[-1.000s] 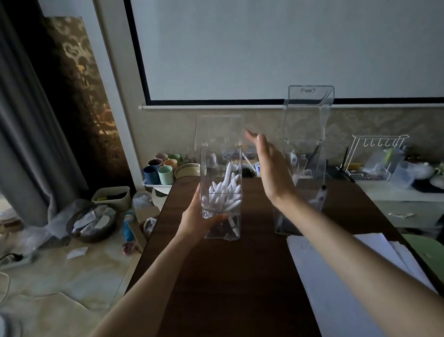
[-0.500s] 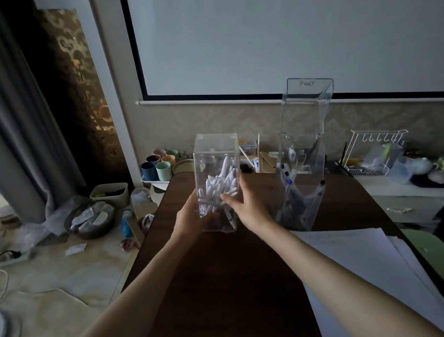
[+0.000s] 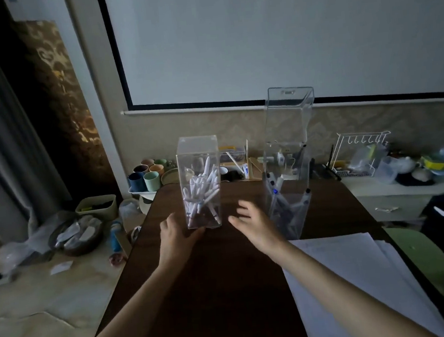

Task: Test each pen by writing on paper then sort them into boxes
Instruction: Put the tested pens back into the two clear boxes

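A clear plastic box (image 3: 197, 154) with its lid closed stands upright on the dark wooden table (image 3: 214, 282), filled with several white pens (image 3: 202, 189). My left hand (image 3: 174, 235) is open just left of the box's base, fingertips near its bottom corner. My right hand (image 3: 252, 224) hovers open to the right of it, apart from the box. A second clear box (image 3: 289, 189), lid raised, stands further right and holds several dark pens. White paper sheets (image 3: 359, 277) lie at the near right.
Coloured cups (image 3: 146, 176) sit on a tray behind the table's far left corner. A white wire rack (image 3: 359, 153) and kitchen clutter fill the shelf at the right. Baskets and bags lie on the floor at the left. A projector screen hangs on the wall.
Both hands gripped the white-pen box half a second ago; now they have let go and drawn back, leaving it standing on the table with its lid closed.
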`<state>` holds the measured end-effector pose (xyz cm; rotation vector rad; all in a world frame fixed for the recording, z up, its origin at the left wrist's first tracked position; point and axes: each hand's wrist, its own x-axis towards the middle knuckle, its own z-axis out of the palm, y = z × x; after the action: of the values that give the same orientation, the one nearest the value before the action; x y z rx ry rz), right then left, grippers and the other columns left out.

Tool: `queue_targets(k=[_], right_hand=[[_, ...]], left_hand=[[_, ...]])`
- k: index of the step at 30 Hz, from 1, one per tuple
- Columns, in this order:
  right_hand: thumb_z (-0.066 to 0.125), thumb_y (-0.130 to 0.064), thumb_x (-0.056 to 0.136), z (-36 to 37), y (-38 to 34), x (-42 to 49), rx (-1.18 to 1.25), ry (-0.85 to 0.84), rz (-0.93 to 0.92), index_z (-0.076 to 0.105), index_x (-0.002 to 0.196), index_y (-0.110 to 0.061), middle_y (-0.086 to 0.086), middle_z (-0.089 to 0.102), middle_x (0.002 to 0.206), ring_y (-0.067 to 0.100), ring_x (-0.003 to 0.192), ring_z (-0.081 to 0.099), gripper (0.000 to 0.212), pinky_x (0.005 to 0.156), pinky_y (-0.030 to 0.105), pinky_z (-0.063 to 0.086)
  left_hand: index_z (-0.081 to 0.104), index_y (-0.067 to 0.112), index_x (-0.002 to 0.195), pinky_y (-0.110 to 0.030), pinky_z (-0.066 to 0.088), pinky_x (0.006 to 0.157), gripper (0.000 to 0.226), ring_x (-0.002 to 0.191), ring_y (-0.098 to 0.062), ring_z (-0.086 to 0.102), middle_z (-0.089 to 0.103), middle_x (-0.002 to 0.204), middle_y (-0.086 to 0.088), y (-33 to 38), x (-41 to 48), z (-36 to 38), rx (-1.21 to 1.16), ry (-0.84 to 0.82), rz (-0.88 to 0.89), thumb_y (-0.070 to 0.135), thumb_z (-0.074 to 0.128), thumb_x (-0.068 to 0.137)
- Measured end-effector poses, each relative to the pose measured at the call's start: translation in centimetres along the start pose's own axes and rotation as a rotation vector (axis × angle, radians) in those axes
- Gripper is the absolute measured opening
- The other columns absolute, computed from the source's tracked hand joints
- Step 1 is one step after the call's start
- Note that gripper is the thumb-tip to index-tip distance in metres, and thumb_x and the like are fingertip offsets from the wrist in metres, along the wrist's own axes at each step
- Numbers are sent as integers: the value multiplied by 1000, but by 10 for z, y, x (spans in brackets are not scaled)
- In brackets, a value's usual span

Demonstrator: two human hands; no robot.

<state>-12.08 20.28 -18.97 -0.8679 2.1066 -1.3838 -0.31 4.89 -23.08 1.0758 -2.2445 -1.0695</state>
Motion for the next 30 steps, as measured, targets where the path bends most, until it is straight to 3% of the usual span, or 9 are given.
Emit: queue_targets(k=[5, 10, 13, 16, 18, 20, 21, 25, 30], right_hand=[[56, -25, 94, -57, 27, -55, -145, -23, -52, 60, 115, -18, -9, 61, 112, -3, 100, 56, 23, 75, 6, 45], [57, -23, 93, -110, 39, -61, -166, 234, -74, 64, 92, -19, -6, 64, 87, 5, 85, 60, 8, 67, 13, 43], [57, -25, 93, -129, 35, -47, -79, 326, -62, 61, 94, -20, -4, 63, 94, 12, 93, 61, 7, 78, 24, 50], [51, -29, 95, -149, 13, -25, 33, 379, -53, 61, 97, -23, 1, 64, 104, 18, 103, 60, 11, 94, 41, 48], [45, -30, 98, -164, -9, -7, 88, 396, -59, 62, 107, -10, 14, 62, 115, 28, 111, 57, 27, 100, 46, 43], [38, -34, 100, -177, -33, 10, 84, 388, -55, 48, 122, 10, 25, 50, 131, 38, 121, 48, 50, 104, 51, 37], [34, -40, 101, -182, -44, 18, 74, 373, -49, 41, 129, 11, 26, 44, 137, 40, 125, 44, 58, 106, 53, 34], [16, -59, 96, -189, -76, 36, 154, 278, -41, 26, 148, -10, 7, 24, 156, 25, 142, 25, 72, 115, 44, 19], [10, -57, 97, -178, -85, 26, 147, 276, -192, 31, 146, -13, 3, 28, 154, 18, 142, 25, 69, 117, 39, 13]], left_hand=[[41, 9, 129, -35, 36, 100, 67, 119, -23, 38, 39, 126, -8, 19, -41, 4, 21, 132, 182, 32, 74, 76], [49, 10, 118, -31, 50, 85, 53, 97, -13, 53, 48, 111, 1, 73, -45, 35, -74, -26, 382, 27, 75, 75], [41, 13, 131, -30, 47, 92, 70, 107, -14, 51, 43, 121, 1, 108, -38, 58, -141, -165, 394, 24, 78, 73], [25, 25, 142, -45, 48, 94, 97, 119, -20, 48, 42, 134, 0, 129, -23, 76, -237, -322, 368, 35, 82, 65], [20, 33, 143, -50, 52, 87, 102, 113, -24, 57, 53, 130, -8, 134, -12, 87, -307, -360, 334, 32, 84, 63], [15, 34, 145, -47, 53, 85, 103, 104, -24, 63, 63, 117, -9, 138, -10, 91, -328, -341, 292, 17, 81, 69], [14, 32, 146, -45, 53, 85, 102, 102, -22, 64, 65, 112, -7, 140, -11, 91, -334, -325, 279, 13, 79, 70], [18, 27, 146, -38, 53, 83, 94, 97, -15, 63, 66, 108, -3, 138, -12, 95, -370, -319, 292, 8, 75, 74], [17, 28, 147, -35, 53, 84, 96, 99, -16, 64, 66, 109, -2, 135, -7, 99, -367, -301, 290, 11, 76, 74]])
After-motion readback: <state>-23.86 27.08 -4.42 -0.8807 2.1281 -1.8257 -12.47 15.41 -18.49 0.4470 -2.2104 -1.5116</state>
